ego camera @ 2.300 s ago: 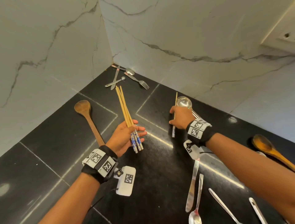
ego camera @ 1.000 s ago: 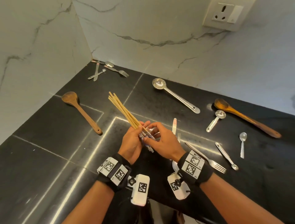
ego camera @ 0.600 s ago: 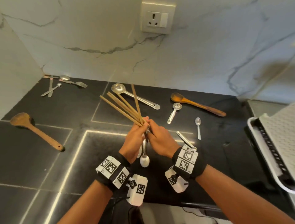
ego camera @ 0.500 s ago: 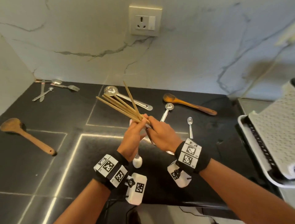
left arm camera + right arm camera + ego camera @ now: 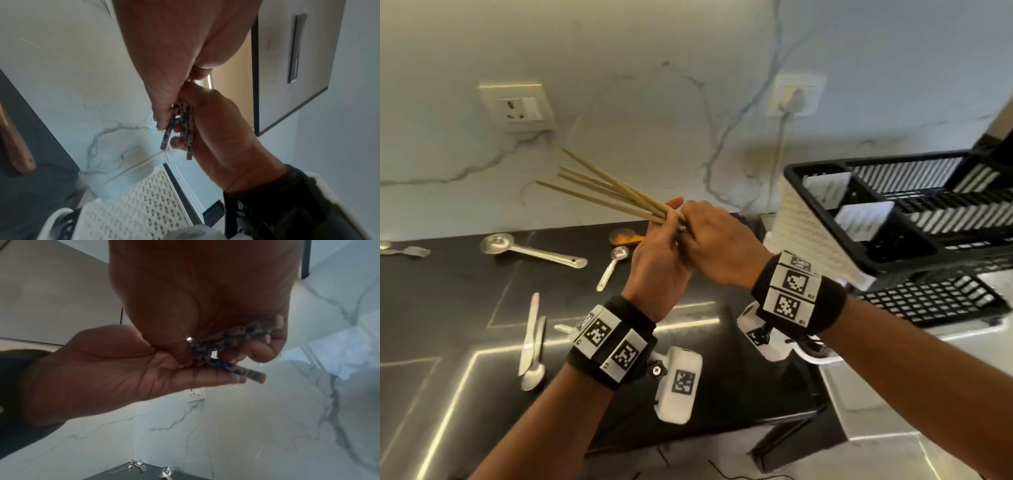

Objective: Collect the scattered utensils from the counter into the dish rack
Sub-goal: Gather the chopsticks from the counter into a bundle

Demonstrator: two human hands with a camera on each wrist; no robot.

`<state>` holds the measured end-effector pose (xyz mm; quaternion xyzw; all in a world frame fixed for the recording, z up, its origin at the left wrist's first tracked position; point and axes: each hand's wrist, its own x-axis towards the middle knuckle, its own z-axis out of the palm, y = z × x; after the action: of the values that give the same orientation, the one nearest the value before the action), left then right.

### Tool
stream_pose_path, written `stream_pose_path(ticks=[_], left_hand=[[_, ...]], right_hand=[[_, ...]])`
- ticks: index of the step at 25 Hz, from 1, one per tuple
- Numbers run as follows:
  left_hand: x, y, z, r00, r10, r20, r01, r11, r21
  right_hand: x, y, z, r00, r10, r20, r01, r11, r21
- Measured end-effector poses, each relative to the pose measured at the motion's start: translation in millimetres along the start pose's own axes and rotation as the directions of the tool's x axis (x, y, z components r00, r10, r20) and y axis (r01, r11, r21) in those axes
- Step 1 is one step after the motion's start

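A bundle of several wooden chopsticks [image 5: 599, 192] with blue-patterned ends is held in the air above the black counter [image 5: 448, 294]. My left hand [image 5: 666, 219] holds it between thumb and fingers, and my right hand [image 5: 700, 222] grips the patterned ends [image 5: 236, 335] with curled fingers. The tips fan out up and to the left. In the left wrist view the patterned ends [image 5: 186, 128] stick out below both hands. The black dish rack [image 5: 822, 205] with white compartments stands just right of the hands. Its inside is only partly visible.
On the counter lie a steel ladle [image 5: 530, 251], a small spoon [image 5: 613, 263], a knife and a spoon [image 5: 530, 342], a fork [image 5: 414, 251] and a wooden spoon [image 5: 623, 236] partly behind my left hand. A cord [image 5: 779, 150] hangs from a wall socket behind the rack.
Both hands have lifted the chopsticks higher and carried them right, close to the dish rack. The view has swung right, so more of the rack shows.
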<state>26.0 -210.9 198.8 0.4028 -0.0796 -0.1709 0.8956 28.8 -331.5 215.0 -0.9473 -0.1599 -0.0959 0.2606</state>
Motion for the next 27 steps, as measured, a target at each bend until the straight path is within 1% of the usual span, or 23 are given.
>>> stream_pose_path(ticks=[2, 3, 4, 5, 6, 7, 8, 9, 10, 11, 13, 14, 15, 17, 19, 20, 21, 23, 25, 26, 27], left_hand=[[4, -26, 34, 0.995, -0.014, 0.1, 0.01, 0.999, 0.041], [6, -39, 52, 0.991, -0.009, 0.131, -0.006, 0.993, 0.116], [8, -51, 69, 0.989, 0.009, 0.145, -0.042, 0.972, 0.231], [9, -61, 81, 0.988, 0.046, 0.149, -0.098, 0.925, 0.366], [12, -74, 97, 0.981, 0.093, 0.171, -0.168, 0.85, 0.5], [15, -86, 110, 0.966, 0.14, 0.216, -0.247, 0.745, 0.62], [18, -98, 121, 0.945, 0.169, 0.279, -0.322, 0.617, 0.718], [21, -109, 131, 0.917, 0.182, 0.355, -0.398, 0.48, 0.782], [24, -119, 141, 0.885, 0.181, 0.43, -0.466, 0.356, 0.81], [26, -129, 150, 0.857, 0.172, 0.485, -0.515, 0.261, 0.816], [28, -145, 164, 0.824, 0.158, 0.544, -0.563, 0.125, 0.817], [28, -154, 172, 0.818, 0.152, 0.555, -0.57, 0.08, 0.818], [30, -162, 176, 0.812, 0.151, 0.564, -0.575, 0.04, 0.817], [34, -178, 182, 0.812, 0.136, 0.568, -0.568, -0.047, 0.822], [37, -187, 186, 0.814, 0.11, 0.57, -0.548, -0.176, 0.818], [37, -190, 188, 0.819, 0.107, 0.564, -0.534, -0.222, 0.816], [37, -192, 189, 0.823, 0.113, 0.557, -0.52, -0.244, 0.819], [36, -194, 190, 0.833, 0.143, 0.535, -0.493, -0.248, 0.834], [34, -196, 191, 0.844, 0.163, 0.51, -0.462, -0.259, 0.848], [33, -197, 192, 0.849, 0.168, 0.501, -0.452, -0.263, 0.853], [33, -197, 193, 0.852, 0.177, 0.493, -0.441, -0.265, 0.857]], right_hand=[[-19, 30, -39, 1.0, -0.019, 0.009, 0.019, 0.993, -0.119], [-26, 46, -62, 0.999, -0.034, 0.024, 0.038, 0.979, -0.201], [-32, 62, -86, 0.997, -0.057, 0.051, 0.069, 0.955, -0.289], [-36, 76, -109, 0.994, -0.075, 0.086, 0.1, 0.932, -0.349], [-41, 95, -136, 0.991, -0.058, 0.119, 0.1, 0.919, -0.382], [-46, 119, -164, 0.989, -0.023, 0.145, 0.077, 0.922, -0.38], [-53, 144, -190, 0.985, 0.047, 0.166, 0.016, 0.933, -0.36], [-61, 169, -215, 0.977, 0.122, 0.176, -0.053, 0.934, -0.354], [-70, 194, -239, 0.964, 0.199, 0.177, -0.123, 0.922, -0.368], [-81, 219, -259, 0.945, 0.271, 0.181, -0.185, 0.904, -0.386], [-105, 263, -288, 0.896, 0.391, 0.212, -0.276, 0.863, -0.424], [-120, 284, -298, 0.868, 0.442, 0.227, -0.314, 0.841, -0.44], [-133, 305, -306, 0.84, 0.486, 0.241, -0.347, 0.823, -0.45], [-156, 335, -315, 0.77, 0.566, 0.293, -0.416, 0.795, -0.442], [-168, 359, -315, 0.703, 0.624, 0.341, -0.459, 0.765, -0.453], [-169, 366, -313, 0.678, 0.645, 0.353, -0.46, 0.746, -0.481], [-167, 372, -310, 0.662, 0.657, 0.36, -0.448, 0.733, -0.512], [-157, 372, -299, 0.629, 0.655, 0.419, -0.406, 0.737, -0.541], [-144, 371, -287, 0.574, 0.649, 0.5, -0.349, 0.746, -0.568], [-142, 370, -280, 0.536, 0.653, 0.535, -0.323, 0.744, -0.584], [-139, 373, -273, 0.512, 0.654, 0.558, -0.293, 0.743, -0.602]])
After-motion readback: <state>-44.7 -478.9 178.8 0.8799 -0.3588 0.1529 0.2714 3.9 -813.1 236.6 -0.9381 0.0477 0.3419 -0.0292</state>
